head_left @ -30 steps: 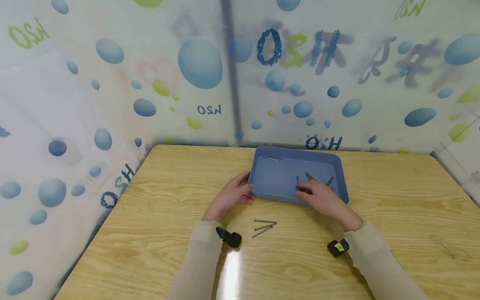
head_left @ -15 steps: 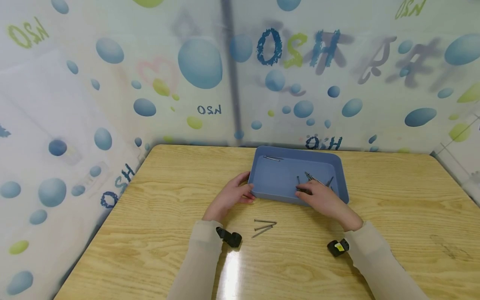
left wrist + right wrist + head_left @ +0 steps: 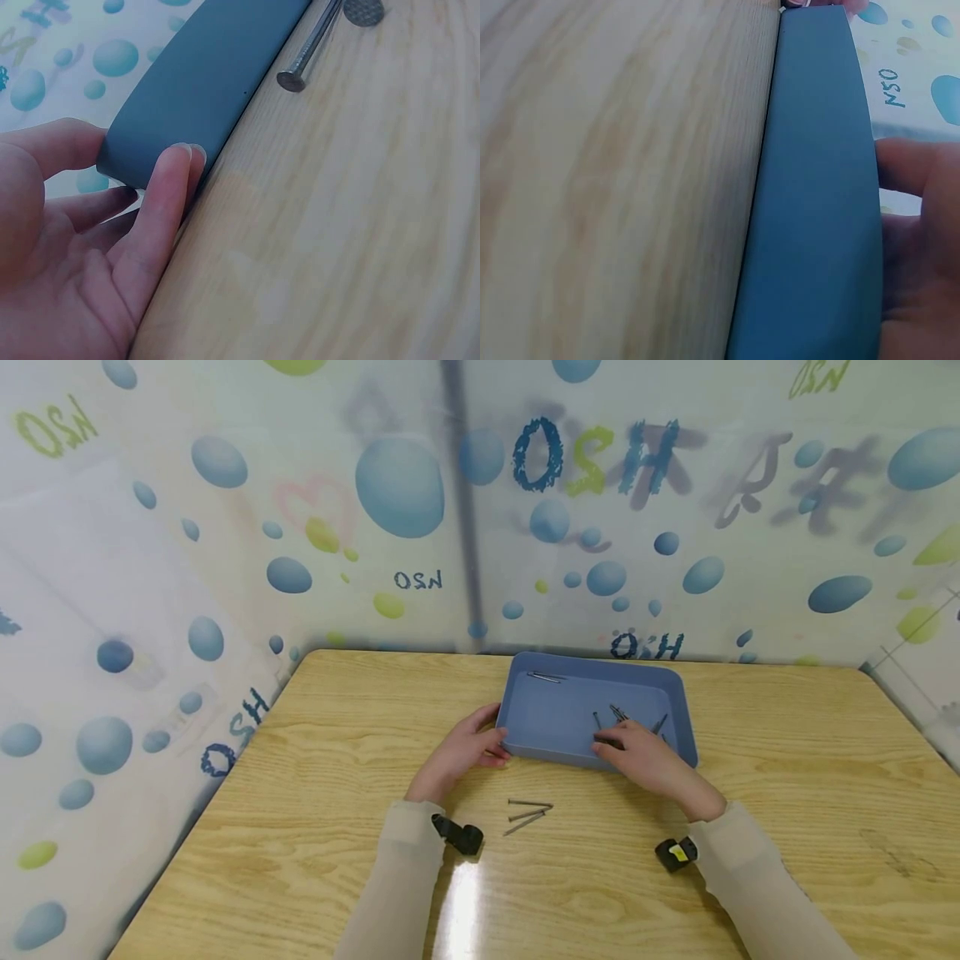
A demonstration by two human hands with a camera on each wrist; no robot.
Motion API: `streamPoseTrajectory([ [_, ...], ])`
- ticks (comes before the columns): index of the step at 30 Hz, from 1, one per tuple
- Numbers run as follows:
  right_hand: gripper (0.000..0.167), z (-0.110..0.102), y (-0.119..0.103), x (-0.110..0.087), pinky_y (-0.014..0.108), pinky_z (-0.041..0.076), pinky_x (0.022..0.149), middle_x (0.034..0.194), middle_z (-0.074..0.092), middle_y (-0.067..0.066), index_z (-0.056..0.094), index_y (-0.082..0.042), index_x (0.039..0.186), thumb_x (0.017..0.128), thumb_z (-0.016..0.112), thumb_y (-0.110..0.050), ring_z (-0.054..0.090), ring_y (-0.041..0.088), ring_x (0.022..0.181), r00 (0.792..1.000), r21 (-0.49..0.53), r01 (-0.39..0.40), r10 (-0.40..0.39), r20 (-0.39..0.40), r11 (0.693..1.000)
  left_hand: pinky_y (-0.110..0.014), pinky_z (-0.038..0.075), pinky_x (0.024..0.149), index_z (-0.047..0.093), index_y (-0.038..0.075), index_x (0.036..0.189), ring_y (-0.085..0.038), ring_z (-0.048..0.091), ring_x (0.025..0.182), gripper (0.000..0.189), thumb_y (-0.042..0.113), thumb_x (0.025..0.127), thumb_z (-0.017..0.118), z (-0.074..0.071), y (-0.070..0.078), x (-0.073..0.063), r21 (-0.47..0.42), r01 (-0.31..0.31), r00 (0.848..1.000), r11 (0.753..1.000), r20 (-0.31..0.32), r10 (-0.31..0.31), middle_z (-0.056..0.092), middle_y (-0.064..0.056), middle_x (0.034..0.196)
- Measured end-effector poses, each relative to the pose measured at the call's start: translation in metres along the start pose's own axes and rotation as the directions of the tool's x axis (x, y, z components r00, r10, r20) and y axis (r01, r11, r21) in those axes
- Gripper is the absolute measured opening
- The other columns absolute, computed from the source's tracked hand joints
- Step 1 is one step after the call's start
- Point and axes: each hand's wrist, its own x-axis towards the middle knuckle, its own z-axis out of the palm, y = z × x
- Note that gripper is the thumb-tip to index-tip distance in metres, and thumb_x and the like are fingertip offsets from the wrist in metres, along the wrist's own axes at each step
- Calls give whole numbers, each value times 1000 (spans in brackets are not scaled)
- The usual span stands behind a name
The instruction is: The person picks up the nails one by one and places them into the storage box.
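Observation:
A blue rectangular tray stands toward the back of the table. My left hand holds its near left corner; in the left wrist view its fingers bend against the outer wall. Over the near rim reaches my right hand, fingers bent down into the tray among several nails. Its fingertips are hidden, so whether they pinch a nail does not show. One nail lies just beyond the fingers. In the right wrist view the tray wall hides most of that hand's work.
Three nails lie on the wooden table in front of the tray. A few more nails lie in the tray's far left corner. Behind the table hangs a patterned curtain.
The right hand's fingers have shifted slightly inside the tray. Nails beside them have moved a little, and one is now more covered. My left hand and the tray stay still.

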Motion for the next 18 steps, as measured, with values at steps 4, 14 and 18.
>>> streamPoseTrajectory([
  [4, 48, 0, -1, 0, 41, 43, 74, 114, 46, 16, 50, 1, 125, 94, 43, -35, 49, 26, 94, 1000, -1, 0, 0, -3, 1000, -43, 50, 77, 19, 7, 143, -42, 55, 91, 58, 10, 92, 48, 0, 1, -1, 5, 0, 1000, 1000, 1, 0, 29, -14, 141],
  [14, 46, -1, 1, -1, 38, 42, 70, 111, 46, 14, 52, -3, 124, 93, 44, -36, 49, 22, 89, 1000, 7, -9, 9, -21, 1000, -45, 49, 78, 19, 8, 143, -43, 54, 92, 58, 10, 92, 47, 2, 3, -3, 1, 5, 1000, 1000, 2, -5, 27, -12, 142],
  [18, 42, 0, 0, -2, 38, 42, 69, 108, 46, 11, 54, -6, 121, 92, 45, -36, 48, 21, 86, 999, 30, -7, 8, -37, 1000, -45, 49, 77, 20, 8, 142, -41, 56, 89, 58, 9, 91, 48, 0, -3, 1, -13, -6, 1000, 1000, 0, 6, 26, -12, 142],
])
